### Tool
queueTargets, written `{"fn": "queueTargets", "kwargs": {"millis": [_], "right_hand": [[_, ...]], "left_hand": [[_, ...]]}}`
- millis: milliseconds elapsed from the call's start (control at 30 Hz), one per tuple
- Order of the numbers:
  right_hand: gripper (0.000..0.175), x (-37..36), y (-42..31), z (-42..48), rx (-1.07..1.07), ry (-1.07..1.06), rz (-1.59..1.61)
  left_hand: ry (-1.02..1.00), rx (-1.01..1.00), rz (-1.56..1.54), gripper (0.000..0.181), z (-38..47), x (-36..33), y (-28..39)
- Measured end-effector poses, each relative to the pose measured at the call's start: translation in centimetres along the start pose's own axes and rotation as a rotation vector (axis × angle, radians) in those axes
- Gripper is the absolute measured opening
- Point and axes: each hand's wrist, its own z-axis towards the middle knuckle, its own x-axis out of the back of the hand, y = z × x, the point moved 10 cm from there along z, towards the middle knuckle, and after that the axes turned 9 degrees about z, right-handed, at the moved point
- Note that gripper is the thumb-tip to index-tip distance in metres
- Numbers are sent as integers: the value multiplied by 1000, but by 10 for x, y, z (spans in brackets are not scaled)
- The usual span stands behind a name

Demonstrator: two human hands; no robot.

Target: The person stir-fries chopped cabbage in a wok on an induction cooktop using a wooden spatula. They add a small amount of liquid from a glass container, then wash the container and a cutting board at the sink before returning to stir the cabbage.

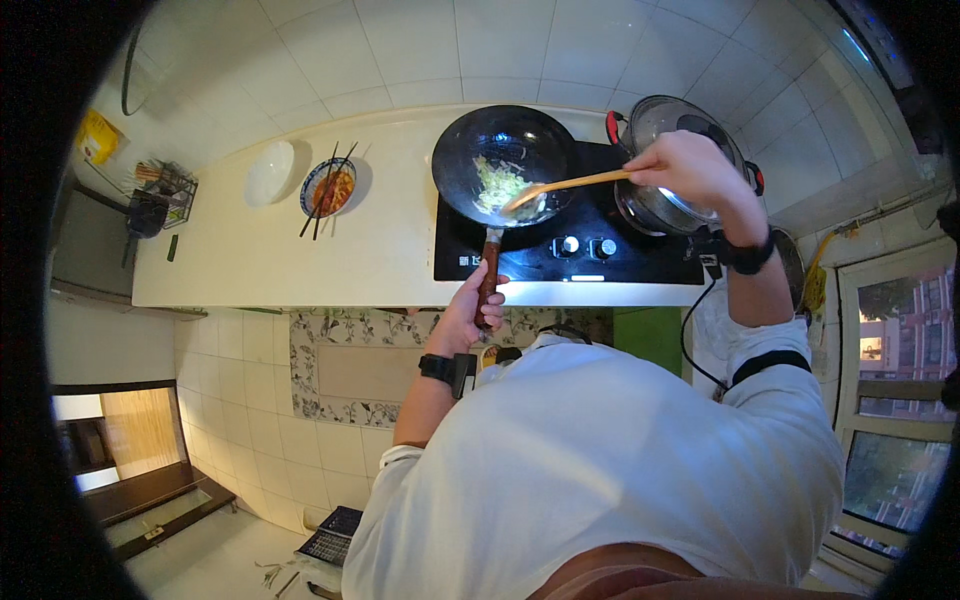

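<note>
My left hand [487, 304] grips the brown wooden handle [490, 271] of a dark wok [457, 146], which sits over the left side of a black glass cooktop [517, 262]. In my right hand [686, 169] is a wooden spatula [589, 180], held by the end of its handle. The spatula's blade rests in pale green chopped vegetables [499, 184] at the near side of the wok. Steam or glare blurs part of the food. Two control knobs [585, 247] show on the cooktop just right of the wok handle.
A lidded pot [649, 120] with red-trimmed handles stands beneath my right hand. On the counter [397, 247] are a patterned bowl [346, 196] of reddish food with chopsticks [318, 225] across it, a white bowl [268, 174], and a wire utensil rack [180, 196]. A cable [691, 337] hangs by my right arm.
</note>
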Motion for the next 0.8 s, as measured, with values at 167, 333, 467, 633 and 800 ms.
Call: {"fn": "queueTargets", "kwargs": {"millis": [167,333,467,633,800], "right_hand": [[20,-11,-4,5,-89,-21,-80],[26,-35,0,35,-154,174,36],[35,-31,66,38,-312,179,134],[42,-88,103,82,-486,93,595],[27,-91,24,69,7,235,326]], "left_hand": [[7,7,7,50,0,-2,1],[45,18,54,50,-4,-3,2],[29,17,16,49,-5,-5,1],[29,22,-4,50,-3,-3,-1],[1,25,11,50,-3,-4,0]]}}
